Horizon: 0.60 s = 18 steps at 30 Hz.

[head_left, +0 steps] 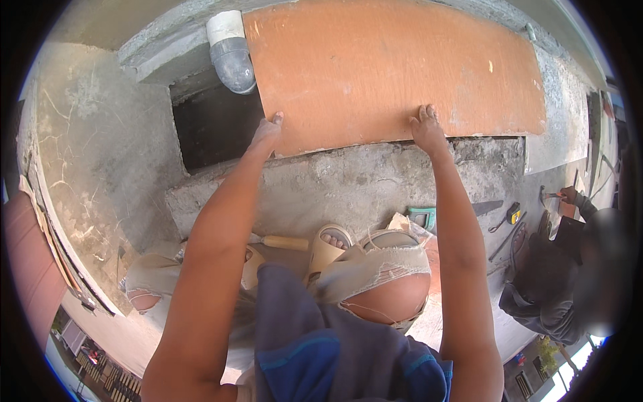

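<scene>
A reddish-brown plywood board (395,74) lies over a rectangular pit in the concrete, its left part leaving the dark opening (218,127) uncovered. My left hand (268,134) is closed on the board's near left corner, thumb on top and the other fingers mostly hidden. Farther right, my right hand (427,129) rests on the near edge, its fingers lying apart on the upper face. Beside the board's far left corner, a grey pipe elbow (232,63) on a white pipe bends down into the opening.
A concrete ledge (348,175) runs along the near side of the pit. By my sandalled feet lie a wooden-handled tool (284,242), a green-handled saw (422,216) and a yellow tape measure (514,213). At the right, another person (552,268) crouches, holding a tool.
</scene>
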{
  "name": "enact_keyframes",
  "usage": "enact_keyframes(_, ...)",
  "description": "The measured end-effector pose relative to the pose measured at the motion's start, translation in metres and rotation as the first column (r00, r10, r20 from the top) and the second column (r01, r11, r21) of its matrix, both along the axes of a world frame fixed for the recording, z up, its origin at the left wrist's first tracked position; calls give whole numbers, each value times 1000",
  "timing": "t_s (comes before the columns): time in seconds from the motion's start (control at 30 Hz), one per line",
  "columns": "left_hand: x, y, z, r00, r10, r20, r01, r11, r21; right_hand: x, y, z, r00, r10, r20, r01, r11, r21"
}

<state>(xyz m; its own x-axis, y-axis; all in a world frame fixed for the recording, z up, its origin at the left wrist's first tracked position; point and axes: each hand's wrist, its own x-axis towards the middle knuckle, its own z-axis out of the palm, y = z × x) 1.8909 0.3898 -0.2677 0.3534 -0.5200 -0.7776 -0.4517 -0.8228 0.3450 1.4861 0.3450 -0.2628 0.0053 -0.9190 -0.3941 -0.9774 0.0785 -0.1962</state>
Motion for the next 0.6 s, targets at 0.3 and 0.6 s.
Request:
enact_keyframes(0.3, 4, 0, 13, 991, 61, -120, -62, 998, -3, 0, 39, 38, 977, -106, 187, 160, 940, -303)
enact_keyframes(0.6, 1, 24, -6, 998, -15, -63, 11, 997, -74, 15, 73, 42, 980, -184, 78, 198, 943, -268)
